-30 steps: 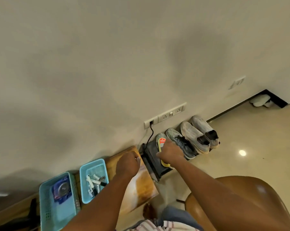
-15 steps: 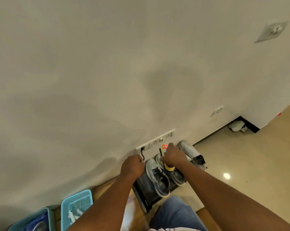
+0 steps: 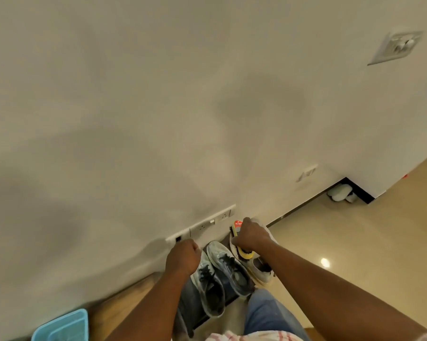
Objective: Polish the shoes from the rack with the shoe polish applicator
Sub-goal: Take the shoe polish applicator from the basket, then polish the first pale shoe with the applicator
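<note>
Several grey shoes stand on a low dark rack against the wall. My right hand grips the yellow shoe polish applicator, whose red label end sticks out past my knuckles; it lies on a pale grey slip-on shoe. Two grey laced sneakers sit to its left. My left hand is curled into a fist at the left sneaker's toe; what it holds, if anything, is hidden.
A white socket strip runs along the wall just above the shoes. A blue plastic basket sits on a wooden bench at bottom left. My jeans-clad knees fill the bottom centre. A white object lies in the far wall corner.
The view has tilted up and closer to the wall. My right hand with the applicator has moved right, from the sneakers onto the pale slip-on shoe. My left hand moved from the bench to the rack.
</note>
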